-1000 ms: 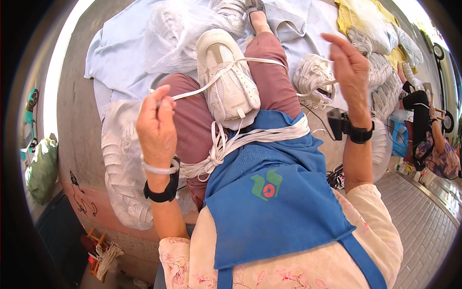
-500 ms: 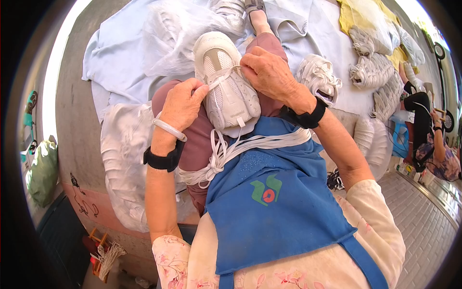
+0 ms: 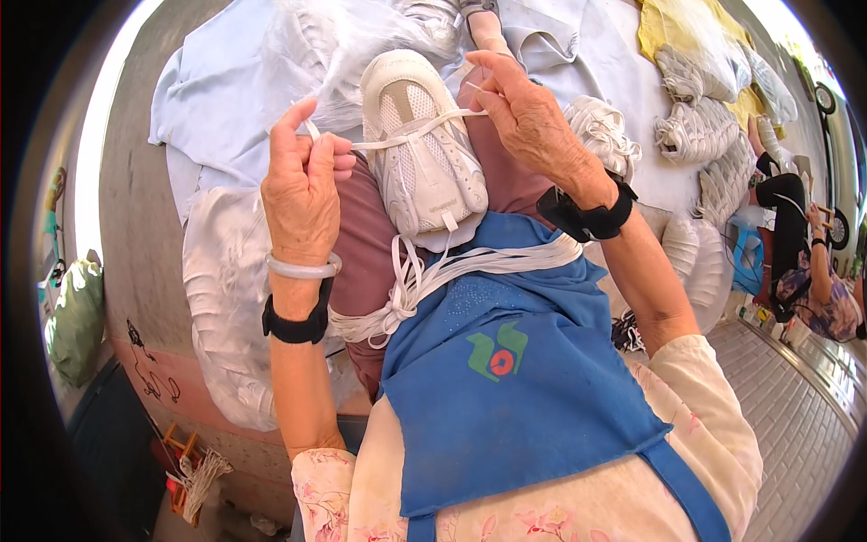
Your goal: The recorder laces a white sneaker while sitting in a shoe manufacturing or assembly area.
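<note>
A white-and-beige shoe upper (image 3: 420, 172) rests between my thighs, its rounded toe pointing away from me. One white shoelace (image 3: 384, 143) crosses it and is pulled out to both sides. To the left of the upper, my left hand (image 3: 304, 185) pinches one end of the lace between thumb and fingers. Over my right thigh, my right hand (image 3: 528, 117) is closed on the other end. A bundle of white laces (image 3: 506, 262) lies across my lap over the blue apron (image 3: 533, 397), knotted at the left (image 3: 397, 312).
More white shoe uppers (image 3: 603, 140) lie to the right, with stacked ones (image 3: 695, 131) beyond on yellow cloth. Plastic-wrapped uppers (image 3: 230, 316) are at my left. Pale blue cloth (image 3: 208, 99) covers the surface. Another person (image 3: 817, 280) sits at the far right.
Both hands have moved apart from the shoe upper, the left outward and the right slightly up and outward. The lace between them is now drawn out straight across it.
</note>
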`<state>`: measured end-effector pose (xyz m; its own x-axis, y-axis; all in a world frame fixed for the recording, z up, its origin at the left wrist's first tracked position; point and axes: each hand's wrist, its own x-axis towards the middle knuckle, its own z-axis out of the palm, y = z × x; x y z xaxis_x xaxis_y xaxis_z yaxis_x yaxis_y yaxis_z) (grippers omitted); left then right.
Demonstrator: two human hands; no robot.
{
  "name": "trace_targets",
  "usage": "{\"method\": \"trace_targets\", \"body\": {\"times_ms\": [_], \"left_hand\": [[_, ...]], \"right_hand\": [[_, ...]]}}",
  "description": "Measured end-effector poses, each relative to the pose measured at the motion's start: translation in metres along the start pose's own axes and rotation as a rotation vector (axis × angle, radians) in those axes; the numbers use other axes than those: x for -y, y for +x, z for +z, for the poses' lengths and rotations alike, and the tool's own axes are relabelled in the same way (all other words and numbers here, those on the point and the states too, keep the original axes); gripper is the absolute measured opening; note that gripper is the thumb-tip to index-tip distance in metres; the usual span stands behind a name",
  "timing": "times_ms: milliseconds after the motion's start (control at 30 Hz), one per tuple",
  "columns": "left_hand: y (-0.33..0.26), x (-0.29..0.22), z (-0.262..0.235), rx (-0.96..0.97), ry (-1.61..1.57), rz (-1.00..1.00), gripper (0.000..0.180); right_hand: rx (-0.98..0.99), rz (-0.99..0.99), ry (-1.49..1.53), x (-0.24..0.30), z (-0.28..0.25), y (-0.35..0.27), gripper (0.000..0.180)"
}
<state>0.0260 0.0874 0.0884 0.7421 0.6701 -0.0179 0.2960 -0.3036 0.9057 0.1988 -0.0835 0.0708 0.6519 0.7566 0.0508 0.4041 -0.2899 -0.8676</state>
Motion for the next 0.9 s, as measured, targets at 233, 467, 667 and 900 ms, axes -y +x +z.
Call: {"method": "trace_targets", "body": {"times_ms": [233, 467, 667, 900], "left_hand": [[-0.036, 0.0, 0.005, 0.254, -0.121, -0.284, 0.024], [-0.029, 0.007, 0.004, 0.277, 0.026, -0.318, 0.021], [-0.028, 0.015, 0.008, 0.194, -0.034, -0.219, 0.019], [-0.02, 0.019, 0.01, 0.216, -0.089, -0.26, 0.017]], "right_hand": [[0.071, -0.234, -0.135, -0.011, 0.017, -0.015, 0.013], [0.046, -0.234, -0.253, -0.008, 0.027, -0.004, 0.013], [0.08, -0.316, -0.383, -0.008, 0.029, 0.002, 0.009], [0.229, -0.405, -0.681, 0.016, 0.033, 0.008, 0.007]]}}
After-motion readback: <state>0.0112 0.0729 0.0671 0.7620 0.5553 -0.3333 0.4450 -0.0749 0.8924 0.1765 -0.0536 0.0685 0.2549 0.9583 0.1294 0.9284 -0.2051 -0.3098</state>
